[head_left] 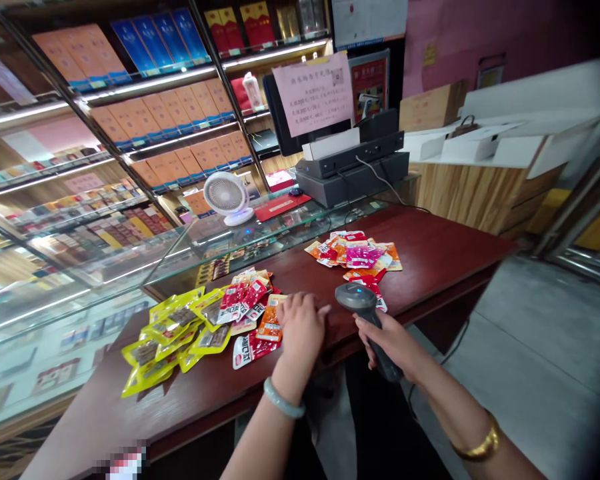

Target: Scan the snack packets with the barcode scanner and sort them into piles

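My right hand is wrapped round the handle of a dark grey barcode scanner, whose head shows a small blue light. My left hand lies palm down on the table, thumb apart, fingertips at the right edge of an orange snack packet. Beside that packet are a red and white packet and a heap of small red packets. Further left is a pile of yellow-edged clear packets. Beyond the scanner lies another pile of orange, red and pink packets.
The dark red table meets a glass display counter. A white fan, a red mat and a cash drawer with a printer stand behind. Shelves of boxes line the back. A cable hangs below the scanner.
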The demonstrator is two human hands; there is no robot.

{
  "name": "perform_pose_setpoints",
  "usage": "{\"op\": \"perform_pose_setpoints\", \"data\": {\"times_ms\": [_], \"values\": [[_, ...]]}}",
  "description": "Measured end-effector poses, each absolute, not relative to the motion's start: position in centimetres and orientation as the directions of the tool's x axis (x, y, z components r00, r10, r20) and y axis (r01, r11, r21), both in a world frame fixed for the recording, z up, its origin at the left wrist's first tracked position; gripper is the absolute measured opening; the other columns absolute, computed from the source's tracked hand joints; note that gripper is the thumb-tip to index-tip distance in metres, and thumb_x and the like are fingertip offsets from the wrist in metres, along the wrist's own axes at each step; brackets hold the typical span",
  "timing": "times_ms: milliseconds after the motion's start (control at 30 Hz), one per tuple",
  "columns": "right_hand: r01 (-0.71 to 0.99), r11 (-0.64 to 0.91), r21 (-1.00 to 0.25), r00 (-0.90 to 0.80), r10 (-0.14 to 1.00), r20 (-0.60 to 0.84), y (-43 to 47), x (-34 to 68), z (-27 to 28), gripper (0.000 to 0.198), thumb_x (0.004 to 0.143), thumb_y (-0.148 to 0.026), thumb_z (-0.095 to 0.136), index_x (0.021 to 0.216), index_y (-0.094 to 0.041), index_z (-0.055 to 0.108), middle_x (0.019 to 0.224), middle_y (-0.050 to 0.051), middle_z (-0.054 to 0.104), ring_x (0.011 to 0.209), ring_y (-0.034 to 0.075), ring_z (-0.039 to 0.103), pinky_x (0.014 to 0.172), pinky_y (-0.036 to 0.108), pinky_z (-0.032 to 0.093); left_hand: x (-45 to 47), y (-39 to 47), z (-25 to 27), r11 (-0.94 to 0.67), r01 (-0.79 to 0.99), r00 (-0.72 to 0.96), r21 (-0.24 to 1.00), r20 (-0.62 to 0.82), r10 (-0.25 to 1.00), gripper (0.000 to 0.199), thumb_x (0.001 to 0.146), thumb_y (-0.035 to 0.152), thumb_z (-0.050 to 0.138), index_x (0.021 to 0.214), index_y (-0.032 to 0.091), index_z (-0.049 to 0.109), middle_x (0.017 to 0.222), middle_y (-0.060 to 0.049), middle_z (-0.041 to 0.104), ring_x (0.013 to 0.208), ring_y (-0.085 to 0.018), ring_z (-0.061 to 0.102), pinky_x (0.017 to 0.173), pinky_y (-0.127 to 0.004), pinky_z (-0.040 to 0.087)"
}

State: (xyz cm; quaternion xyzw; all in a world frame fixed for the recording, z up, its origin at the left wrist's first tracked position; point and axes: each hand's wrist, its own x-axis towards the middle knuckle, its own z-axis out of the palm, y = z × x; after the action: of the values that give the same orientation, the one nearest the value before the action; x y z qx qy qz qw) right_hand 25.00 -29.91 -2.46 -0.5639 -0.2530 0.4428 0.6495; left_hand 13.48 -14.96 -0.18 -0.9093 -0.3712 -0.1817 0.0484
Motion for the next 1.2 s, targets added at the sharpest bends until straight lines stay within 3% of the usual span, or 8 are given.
{"op": "perform_pose_setpoints", "data": {"times_ms": [100,300,467,600,833,1067,1200], "values": [[-0.275,-0.017,-0.961,0.520,0.839,-0.163,-30.7,25.8,-2.3,0.041,0.080,-0.058,0.064,0.093,-0.021,0.051,0.061,-0.009,0.050,0.041,0.008,0.048,0.041,0.023,0.049,17.8,-16.9,-0.5,-0.762,0.644,0.706,0.062,0.333,0.624,0.037,0.085,0.048,0.057,0.105,0.018,0.062,0.110,-0.013,0.062,0.109,-0.030,0.051,0.097,-0.044,0.035],[-0.284,-0.029,-0.958,0.554,0.811,-0.189,-31.9,27.2,-2.7,0.043,0.079,-0.058,0.065,0.097,-0.022,0.051,0.062,-0.009,0.049,0.041,0.008,0.048,0.039,0.023,0.048,22.8,-18.1,-1.9,-0.724,0.679,0.679,0.119,0.272,0.682,0.035,0.080,0.044,0.061,0.099,0.014,0.061,0.105,-0.016,0.062,0.105,-0.030,0.053,0.090,-0.042,0.036],[-0.263,-0.044,-0.964,0.518,0.836,-0.179,-31.8,27.0,-2.6,0.041,0.080,-0.058,0.063,0.096,-0.022,0.052,0.060,-0.009,0.048,0.041,0.009,0.049,0.041,0.024,0.050,21.2,-17.0,-1.4,-0.677,0.718,0.645,0.160,0.213,0.734,0.028,0.085,0.038,0.057,0.100,0.014,0.057,0.099,-0.015,0.066,0.102,-0.029,0.061,0.085,-0.040,0.037],[-0.246,-0.056,-0.968,0.475,0.863,-0.171,-30.4,26.2,-2.2,0.042,0.079,-0.058,0.064,0.096,-0.022,0.052,0.059,-0.009,0.049,0.040,0.009,0.048,0.040,0.024,0.049,17.5,-15.3,-0.7,-0.600,0.767,0.572,0.226,0.182,0.800,0.037,0.087,0.044,0.059,0.107,0.014,0.050,0.086,-0.009,0.070,0.089,-0.027,0.068,0.081,-0.037,0.039],[-0.220,-0.045,-0.975,0.358,0.925,-0.124,-26.1,23.7,-1.7,0.040,0.082,-0.058,0.061,0.091,-0.022,0.048,0.060,-0.010,0.051,0.038,0.008,0.048,0.039,0.023,0.047,12.4,-13.1,-0.7,-0.534,0.809,0.476,0.244,0.260,0.840,0.039,0.084,0.047,0.064,0.107,0.018,0.050,0.092,-0.008,0.071,0.093,-0.027,0.068,0.082,-0.035,0.040],[-0.251,-0.030,-0.968,0.317,0.942,-0.111,-24.1,22.3,-1.8,0.040,0.081,-0.058,0.062,0.087,-0.022,0.048,0.060,-0.009,0.052,0.039,0.007,0.047,0.039,0.022,0.048,9.6,-11.2,-0.2,-0.442,0.863,0.388,0.244,0.238,0.890,0.040,0.087,0.047,0.059,0.111,0.016,0.052,0.089,-0.009,0.071,0.092,-0.029,0.067,0.088,-0.040,0.040],[-0.252,-0.049,-0.966,0.325,0.936,-0.132,-24.1,22.1,-1.7,0.041,0.079,-0.059,0.064,0.090,-0.022,0.049,0.060,-0.009,0.051,0.038,0.007,0.046,0.038,0.021,0.048,7.9,-10.1,0.1,-0.392,0.909,0.316,0.139,0.380,0.869,0.046,0.088,0.036,0.055,0.129,0.014,0.051,0.116,-0.017,0.066,0.113,-0.033,0.057,0.096,-0.046,0.037]]}}
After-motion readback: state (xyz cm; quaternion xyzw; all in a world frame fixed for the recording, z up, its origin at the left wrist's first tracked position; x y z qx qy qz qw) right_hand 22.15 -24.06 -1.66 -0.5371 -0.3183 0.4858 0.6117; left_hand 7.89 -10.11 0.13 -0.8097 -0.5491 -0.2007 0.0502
